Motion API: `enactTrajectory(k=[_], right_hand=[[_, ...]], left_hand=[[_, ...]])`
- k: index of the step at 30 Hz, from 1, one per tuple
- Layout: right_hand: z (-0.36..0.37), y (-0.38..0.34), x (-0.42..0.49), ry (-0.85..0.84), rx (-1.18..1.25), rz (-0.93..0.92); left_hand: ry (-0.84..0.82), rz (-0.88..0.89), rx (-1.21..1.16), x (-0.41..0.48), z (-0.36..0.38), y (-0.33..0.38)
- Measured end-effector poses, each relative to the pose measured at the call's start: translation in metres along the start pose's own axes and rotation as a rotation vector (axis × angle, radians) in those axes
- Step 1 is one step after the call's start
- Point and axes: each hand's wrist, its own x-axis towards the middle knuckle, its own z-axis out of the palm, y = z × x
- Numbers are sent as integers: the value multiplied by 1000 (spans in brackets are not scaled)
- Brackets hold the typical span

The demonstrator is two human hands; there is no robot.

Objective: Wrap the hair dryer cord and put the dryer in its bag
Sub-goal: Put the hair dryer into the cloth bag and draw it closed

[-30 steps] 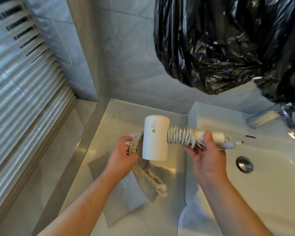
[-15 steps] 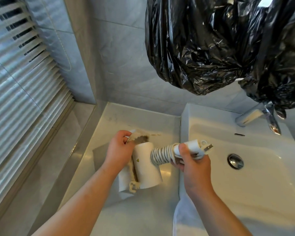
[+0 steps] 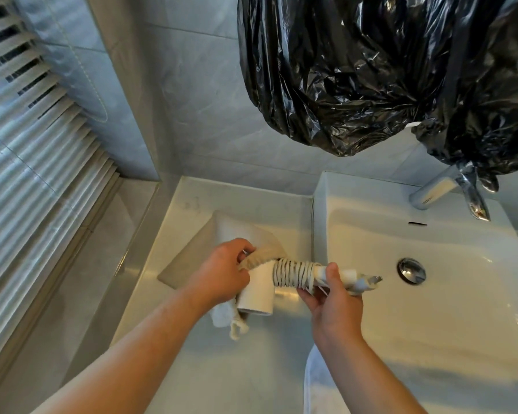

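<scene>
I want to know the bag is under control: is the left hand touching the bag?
Touching. The head view shows the left hand gripping the bag's gathered mouth at the hair dryer's head.

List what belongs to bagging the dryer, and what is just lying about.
Job:
hair dryer
cord, wound on its handle
cloth bag
left hand, gripping the bag's mouth
right hand, holding the wrapped handle

Lying about:
black plastic bag
sink
tap
blinds
towel

Soft daylight, sharp wide-angle frame.
Light enters through the blinds point(image 3: 27, 144) at left; glare streaks the sink point(image 3: 431, 324) and black plastic point(image 3: 371, 70); edges bow slightly.
</scene>
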Motion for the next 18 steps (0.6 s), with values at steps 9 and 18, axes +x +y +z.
enactTrajectory(k=[9, 18], right_hand=[[18, 49, 19, 94, 50, 81], [8, 87, 44, 13, -46, 279]], left_hand=[[97, -42, -245, -1, 41, -16], [43, -34, 84, 18, 25, -91]])
